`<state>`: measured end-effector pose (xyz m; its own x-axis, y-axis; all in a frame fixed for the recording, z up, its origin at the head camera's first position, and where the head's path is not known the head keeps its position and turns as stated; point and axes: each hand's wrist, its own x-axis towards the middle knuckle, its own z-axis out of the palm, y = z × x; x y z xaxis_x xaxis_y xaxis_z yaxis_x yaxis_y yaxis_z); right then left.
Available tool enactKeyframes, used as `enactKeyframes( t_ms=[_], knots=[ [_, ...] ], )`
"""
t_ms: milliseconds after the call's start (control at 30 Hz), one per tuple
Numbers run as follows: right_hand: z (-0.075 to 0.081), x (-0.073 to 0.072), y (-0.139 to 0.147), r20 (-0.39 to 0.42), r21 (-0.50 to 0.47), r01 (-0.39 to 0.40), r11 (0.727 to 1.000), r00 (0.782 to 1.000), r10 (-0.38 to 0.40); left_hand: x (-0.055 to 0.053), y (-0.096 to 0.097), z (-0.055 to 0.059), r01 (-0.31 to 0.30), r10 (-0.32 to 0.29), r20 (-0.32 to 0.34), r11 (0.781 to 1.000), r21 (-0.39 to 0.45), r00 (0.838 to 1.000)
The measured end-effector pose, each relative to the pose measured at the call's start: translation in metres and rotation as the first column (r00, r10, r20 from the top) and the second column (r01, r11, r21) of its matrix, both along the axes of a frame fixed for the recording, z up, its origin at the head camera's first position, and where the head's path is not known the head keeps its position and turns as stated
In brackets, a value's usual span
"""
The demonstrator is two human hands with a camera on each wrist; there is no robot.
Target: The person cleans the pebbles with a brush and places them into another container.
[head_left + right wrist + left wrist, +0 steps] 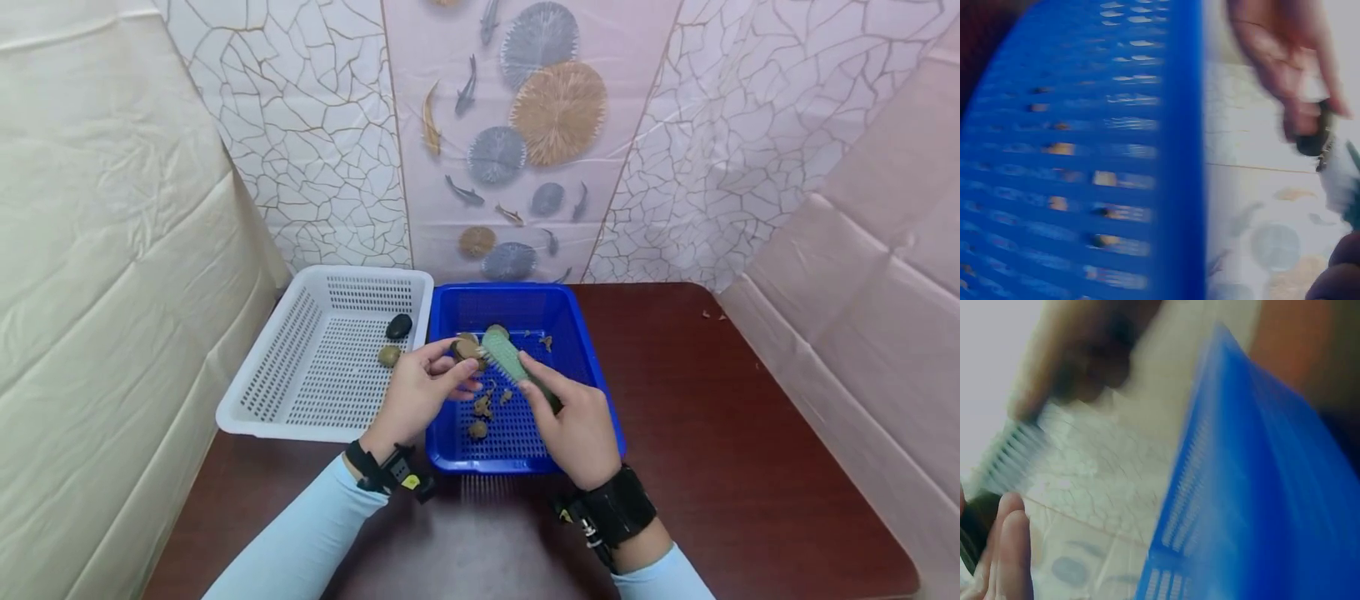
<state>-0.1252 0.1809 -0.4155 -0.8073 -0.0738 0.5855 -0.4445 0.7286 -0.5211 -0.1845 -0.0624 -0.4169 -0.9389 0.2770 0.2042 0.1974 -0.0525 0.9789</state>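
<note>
1. My head view looks forward and down from farthest back, taking in the surface (750,467), white basket (292,431), blue basket (510,467) and printed backdrop (497,156).
2. My left wrist view looks from close in, rolled sideways, facing past the blue basket on its right toward the backdrop, left fingers (1015,544) at its lower left.
3. My right wrist view is close too, also rolled, the blue basket filling its left.
4. All three share the brush (502,353), blue basket and backdrop.

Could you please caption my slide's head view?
Right hand holds a green bristled brush, left hand roundish brown object, over blue plastic basket.
</note>
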Motion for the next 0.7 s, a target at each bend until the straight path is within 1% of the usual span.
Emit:
enactKeyframes(
  t_ms=[33,100,167,200,233,267,333,400,433,500,567,600,633,700],
  knots=[
    [-0.001,-0.001,0.000,0.035,0.025,0.017,1.000,0.999,-0.018,0.000,0.000,-0.001,0.007,-0.007,0.008,1.000,0.014,1.000],
    [-0.004,-0.002,0.001,0.091,0.072,0.078,0.994,0.992,-0.085,0.000,-0.001,-0.001,0.001,-0.002,0.021,0.999,0.035,1.000],
    [-0.005,-0.002,0.002,0.086,0.087,0.129,0.988,0.987,-0.137,-0.001,-0.002,-0.002,-0.012,0.010,0.034,0.999,0.042,0.999],
    [-0.005,-0.003,0.002,0.064,0.073,0.135,0.988,0.988,-0.140,-0.001,-0.002,-0.003,-0.015,0.013,0.041,0.999,0.046,0.999],
    [-0.005,-0.003,0.001,0.035,0.041,0.119,0.992,0.992,-0.121,-0.001,-0.002,-0.003,-0.015,0.012,0.052,0.999,0.052,0.999],
    [-0.005,-0.003,-0.001,0.008,0.004,0.087,0.996,0.996,-0.087,-0.001,-0.002,-0.003,-0.006,0.002,0.068,0.998,0.062,0.998],
    [-0.006,-0.004,-0.005,-0.028,-0.045,0.008,0.999,1.000,-0.010,-0.001,-0.001,-0.004,0.029,-0.040,0.114,0.995,0.098,0.993],
    [-0.008,-0.006,-0.008,-0.008,-0.066,-0.029,0.997,1.000,0.028,0.000,0.000,-0.004,0.072,-0.100,0.171,0.984,0.161,0.980],
    [-0.009,-0.006,-0.008,0.017,-0.062,-0.021,0.998,1.000,0.022,0.001,0.000,-0.004,0.090,-0.130,0.202,0.976,0.196,0.971],
    [-0.010,-0.007,-0.007,0.075,-0.034,0.035,0.999,0.997,-0.033,0.002,0.001,-0.005,0.111,-0.175,0.247,0.962,0.251,0.953],
    [-0.011,-0.008,-0.004,0.101,-0.025,0.094,0.995,0.991,-0.091,0.002,0.000,-0.005,0.114,-0.190,0.265,0.954,0.279,0.945],
    [-0.010,-0.008,-0.004,0.094,-0.039,0.104,0.994,0.991,-0.100,0.002,0.000,-0.006,0.113,-0.192,0.269,0.952,0.285,0.944],
    [-0.009,-0.008,-0.004,0.076,-0.062,0.097,0.993,0.993,-0.092,0.001,-0.001,-0.006,0.114,-0.194,0.269,0.951,0.288,0.943],
    [-0.008,-0.007,-0.006,0.034,-0.117,0.035,0.992,0.999,-0.032,0.001,-0.002,-0.006,0.117,-0.199,0.267,0.949,0.294,0.943]
  ],
)
